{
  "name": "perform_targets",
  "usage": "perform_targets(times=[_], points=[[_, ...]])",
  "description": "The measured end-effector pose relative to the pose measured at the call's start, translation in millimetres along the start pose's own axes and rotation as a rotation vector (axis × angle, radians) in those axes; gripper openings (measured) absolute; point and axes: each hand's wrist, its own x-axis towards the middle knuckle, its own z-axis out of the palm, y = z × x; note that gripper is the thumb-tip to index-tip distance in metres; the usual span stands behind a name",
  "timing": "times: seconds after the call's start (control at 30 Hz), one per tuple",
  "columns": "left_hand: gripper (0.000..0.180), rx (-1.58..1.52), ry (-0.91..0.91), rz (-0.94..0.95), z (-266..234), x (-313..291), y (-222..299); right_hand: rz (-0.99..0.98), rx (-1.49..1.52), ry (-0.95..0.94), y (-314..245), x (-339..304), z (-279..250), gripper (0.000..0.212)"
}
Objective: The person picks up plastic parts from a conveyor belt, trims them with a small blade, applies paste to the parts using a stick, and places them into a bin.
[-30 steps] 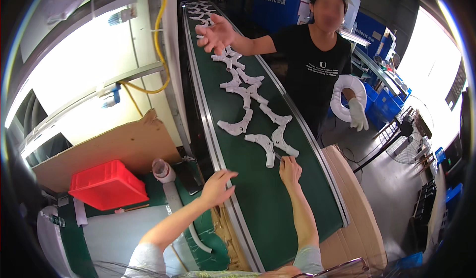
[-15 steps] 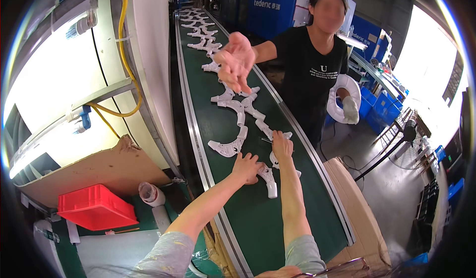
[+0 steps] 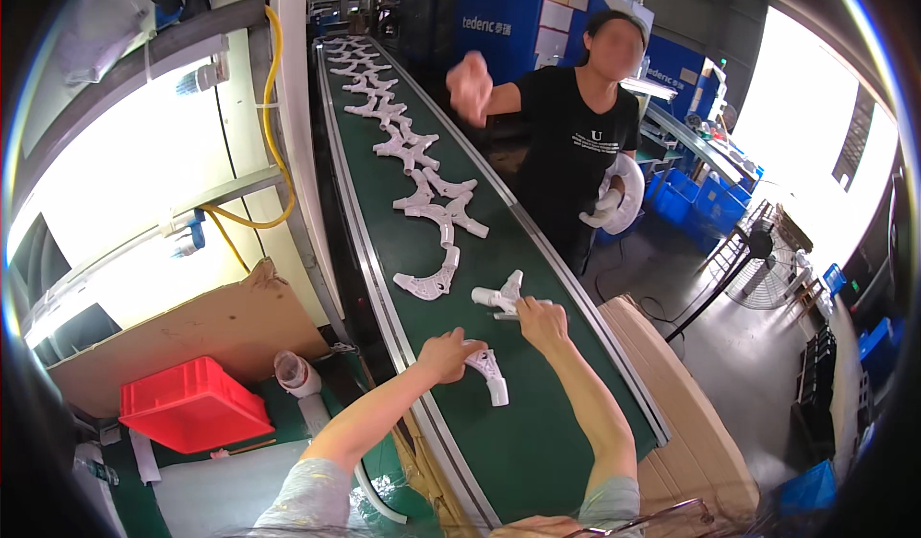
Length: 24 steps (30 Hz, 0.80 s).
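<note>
My left hand (image 3: pixel 444 357) is closed around the upper end of a white curved plastic part (image 3: pixel 495 389), whose tubular lower end points toward me over the green conveyor belt (image 3: pixel 508 452). Farther right, my right hand (image 3: pixel 544 325) has its fingers closed at a white branched plastic part (image 3: pixel 501 296). A thin, light-coloured strip or tool pokes out beside those fingers; its kind is unclear. Just ahead of my hands lies another curved white part (image 3: pixel 427 286), its far end by the line of similar parts.
Several white parts (image 3: pixel 384 111) run up the belt between metal rails (image 3: pixel 372 298). Across it stands a person (image 3: pixel 585 126) with one hand raised and a white ring (image 3: pixel 628 193) on the other arm. A red crate (image 3: pixel 197 406) sits left; cardboard (image 3: pixel 672 404) lies right.
My right hand has shifted slightly down the belt, and the part by it is turned differently. My left hand still grips the curved part. The other person's raised hand has drawn back from the belt.
</note>
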Motion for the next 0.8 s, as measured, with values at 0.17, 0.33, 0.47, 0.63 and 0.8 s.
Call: perform_targets(times=[0.17, 0.33, 0.47, 0.63, 0.8], points=[[0.068, -0.525, 0.112, -0.196, -40, -100, 21, 0.247, 0.250, 0.164, -30, -93, -91, 0.016], [0.064, -1.343, 0.052, -0.508, -80, -223, 58, 0.639, 1.000, -0.057, -107, -163, -158, 0.015], [0.055, -1.624, 0.131, -0.557, -86, -311, 89, 0.837, 1.983, -0.017, -209, -198, -186, 0.016], [0.038, -1.709, 0.225, -0.637, -74, -410, 108, 0.838, 2.319, -0.242, -321, -230, -202, 0.019], [0.041, -1.546, 0.268, -0.674, -64, -483, 109, 0.820, 2.493, -0.451, -404, -269, -189, 0.025]])
